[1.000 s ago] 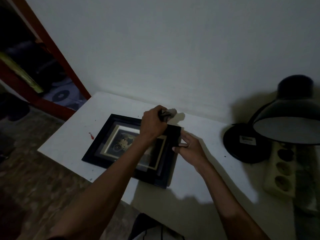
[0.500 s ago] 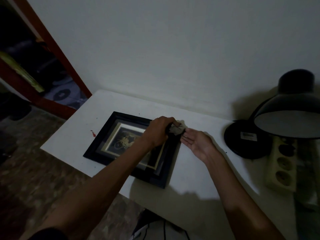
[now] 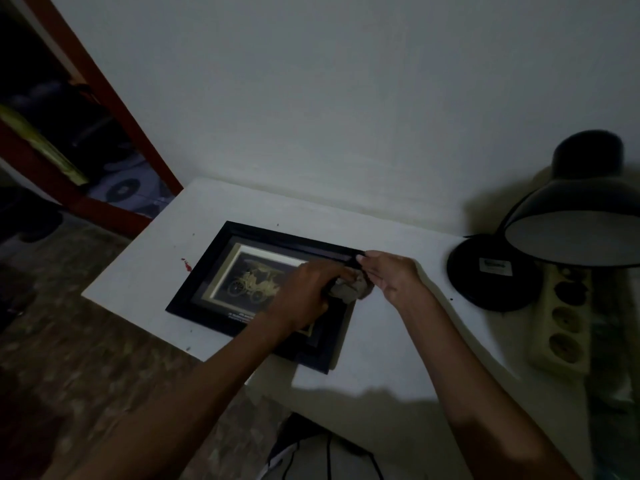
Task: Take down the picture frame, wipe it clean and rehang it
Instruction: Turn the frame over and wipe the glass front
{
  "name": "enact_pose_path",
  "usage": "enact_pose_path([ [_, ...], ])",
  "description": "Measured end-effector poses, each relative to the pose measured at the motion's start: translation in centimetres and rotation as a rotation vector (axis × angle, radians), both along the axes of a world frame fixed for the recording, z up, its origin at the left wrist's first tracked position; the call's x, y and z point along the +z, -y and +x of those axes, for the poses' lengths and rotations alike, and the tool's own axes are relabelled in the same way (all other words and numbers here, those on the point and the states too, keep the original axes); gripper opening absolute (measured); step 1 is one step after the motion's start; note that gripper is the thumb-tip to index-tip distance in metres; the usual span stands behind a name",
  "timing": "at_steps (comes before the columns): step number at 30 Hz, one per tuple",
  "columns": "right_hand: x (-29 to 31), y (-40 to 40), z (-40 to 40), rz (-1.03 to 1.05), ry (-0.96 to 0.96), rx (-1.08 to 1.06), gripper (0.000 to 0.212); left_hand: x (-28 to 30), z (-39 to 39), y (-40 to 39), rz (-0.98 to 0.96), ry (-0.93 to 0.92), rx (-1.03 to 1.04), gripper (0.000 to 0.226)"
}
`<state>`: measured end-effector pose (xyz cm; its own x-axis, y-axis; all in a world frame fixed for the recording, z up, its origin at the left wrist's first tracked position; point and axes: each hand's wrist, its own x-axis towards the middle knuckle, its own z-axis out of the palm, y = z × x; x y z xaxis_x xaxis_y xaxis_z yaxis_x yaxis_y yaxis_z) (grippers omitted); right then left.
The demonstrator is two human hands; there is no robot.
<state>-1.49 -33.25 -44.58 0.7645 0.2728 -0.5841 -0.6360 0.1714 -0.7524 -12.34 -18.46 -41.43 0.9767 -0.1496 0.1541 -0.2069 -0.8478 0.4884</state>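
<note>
Picture frame [image 3: 204,285] flat on table [image 3: 145,271]; left hand [image 3: 308,292] and right hand [image 3: 394,275] both grip cloth [image 3: 349,291].

1. A dimly lit room in a home, seen from above a small white table [image 3: 398,344] pushed against a plain pale wall [image 3: 346,98].
2. A black desk lamp [image 3: 540,244] with a domed shade stands at the table's right end, just beside a cream multi-socket power strip [image 3: 562,320].
3. A red-framed shelf unit [image 3: 114,133] with dark, indistinct contents stands to the left, over a mottled brown floor [image 3: 86,358].
4. A framed picture of a golden carriage [image 3: 256,282] lies flat on the table, a household ornament.
</note>
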Motion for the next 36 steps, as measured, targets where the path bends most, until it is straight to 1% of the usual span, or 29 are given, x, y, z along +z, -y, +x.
enact_pose_path([
  [2,0.0,0.0,-0.1,0.006,-0.004,-0.034,0.041,0.0,-1.0,0.0,0.026,-0.016,-0.011,0.067],
  [4,0.1,-0.2,-0.1,0.010,-0.009,-0.046,0.042,0.0,-1.9,-0.2,0.028,-0.033,-0.018,0.064],
  [8,0.3,-0.4,-0.4,0.021,-0.009,-0.060,0.040,-0.2,-3.9,-0.6,-0.002,-0.045,-0.060,0.059],
  [13,0.5,-0.5,-0.7,-0.005,0.014,-0.093,0.039,-0.4,-6.8,-1.1,-0.024,-0.058,-0.164,0.060],
  [18,0.5,-0.7,-0.9,-0.013,0.024,-0.121,0.039,0.0,-9.6,-2.0,-0.053,-0.073,-0.227,0.042],
  [22,0.2,-0.9,-1.0,-0.041,0.032,-0.134,0.039,1.0,-10.9,-2.9,-0.011,-0.103,-0.309,0.046],
  [24,0.3,-0.9,-1.2,-0.034,0.034,-0.134,0.037,1.6,-11.3,-3.7,0.014,-0.117,-0.315,0.050],
  [26,0.2,-0.8,-1.3,-0.025,0.045,-0.130,0.032,2.0,-11.6,-5.0,-0.015,-0.121,-0.235,0.060],
  [27,0.2,-0.7,-1.4,-0.022,0.051,-0.126,0.032,2.3,-11.7,-5.6,-0.055,-0.112,-0.171,0.061],
  [29,0.1,-0.8,-1.7,-0.052,0.073,-0.134,0.037,2.8,-11.6,-6.7,-0.182,-0.030,-0.011,0.045],
  [31,0.3,-0.9,-2.1,-0.233,0.195,-0.125,0.039,3.6,-11.2,-7.4,-0.327,0.077,0.168,0.030],
  [33,1.3,-0.9,-2.9,-0.369,0.343,-0.112,0.039,4.3,-10.5,-7.6,-0.469,0.137,0.313,0.028],
  [36,2.9,-1.0,-4.0,-0.381,0.507,-0.066,0.035,5.1,-9.2,-8.0,-0.673,0.170,0.469,0.021],
])
